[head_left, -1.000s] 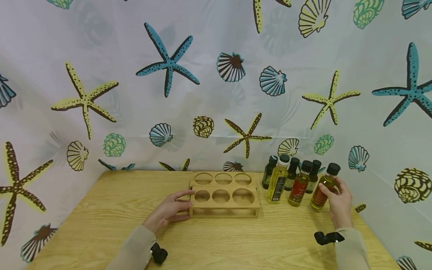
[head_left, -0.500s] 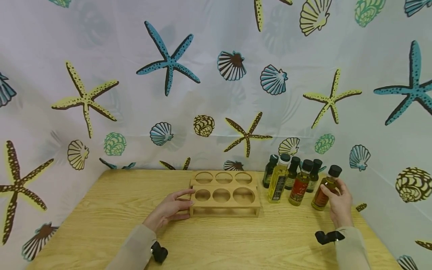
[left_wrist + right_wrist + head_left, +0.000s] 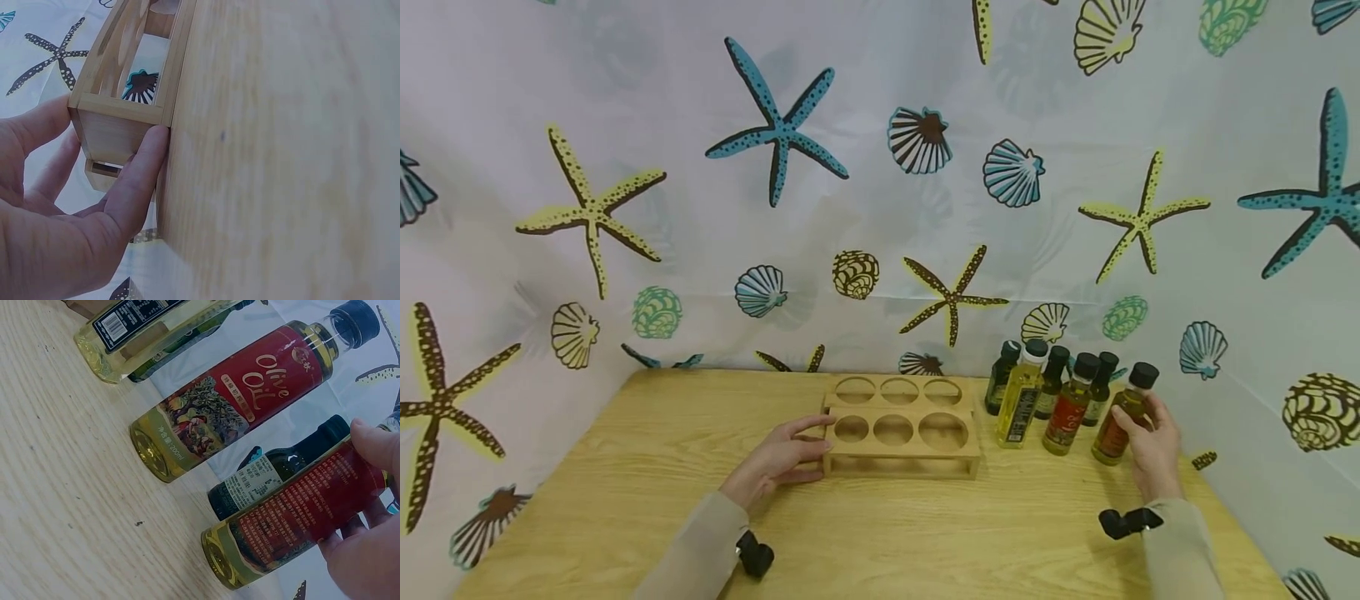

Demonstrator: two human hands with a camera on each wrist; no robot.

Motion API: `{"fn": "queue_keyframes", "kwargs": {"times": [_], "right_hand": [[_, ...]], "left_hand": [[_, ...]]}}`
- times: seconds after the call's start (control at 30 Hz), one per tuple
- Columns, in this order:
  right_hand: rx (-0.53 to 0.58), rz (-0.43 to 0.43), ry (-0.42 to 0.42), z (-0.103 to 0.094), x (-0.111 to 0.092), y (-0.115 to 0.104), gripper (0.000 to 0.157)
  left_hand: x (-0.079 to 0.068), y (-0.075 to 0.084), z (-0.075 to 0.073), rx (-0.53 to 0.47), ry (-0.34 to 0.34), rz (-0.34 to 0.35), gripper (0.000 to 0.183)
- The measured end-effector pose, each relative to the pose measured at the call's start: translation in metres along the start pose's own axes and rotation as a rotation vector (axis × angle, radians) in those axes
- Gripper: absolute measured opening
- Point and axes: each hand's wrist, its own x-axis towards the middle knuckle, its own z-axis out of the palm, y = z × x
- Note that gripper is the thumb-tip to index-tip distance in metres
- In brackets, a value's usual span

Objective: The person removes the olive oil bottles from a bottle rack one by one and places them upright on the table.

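Observation:
A two-tier wooden bottle rack (image 3: 901, 450) with round holes stands near the table's middle. My left hand (image 3: 781, 454) is at its left end; in the left wrist view the extended fingertips touch the corners of the end panel (image 3: 115, 134). With my right hand (image 3: 1153, 446) I grip a red-labelled olive oil bottle (image 3: 1112, 435) around its upper part, the thumb on the near side. Its black cap (image 3: 1143, 375) rises above my fingers. Close to its left stands a matching olive oil bottle (image 3: 234, 400), with a small dark bottle (image 3: 275, 472) behind the two.
A square clear bottle of yellow oil (image 3: 1019, 404) stands just right of the rack. Other small dark bottles (image 3: 1000, 382) are lined up behind, near the patterned curtain (image 3: 880, 208). The curtain also borders the wooden table (image 3: 895, 533) on the right.
The head view has tilted slightly, so the scene sits a little higher. Both hands keep their places, the left at the rack and the right around the olive oil bottle.

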Motion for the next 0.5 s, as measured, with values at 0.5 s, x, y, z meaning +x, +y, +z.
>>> {"fn": "queue_keyframes", "kwargs": {"times": [0.5], "right_hand": [[-0.016,-0.001,0.009,0.0031,0.0012,-0.0006,0.063]], "left_hand": [[0.0011,-0.0034,0.0009,-0.003,0.015,0.016,0.054]]}}
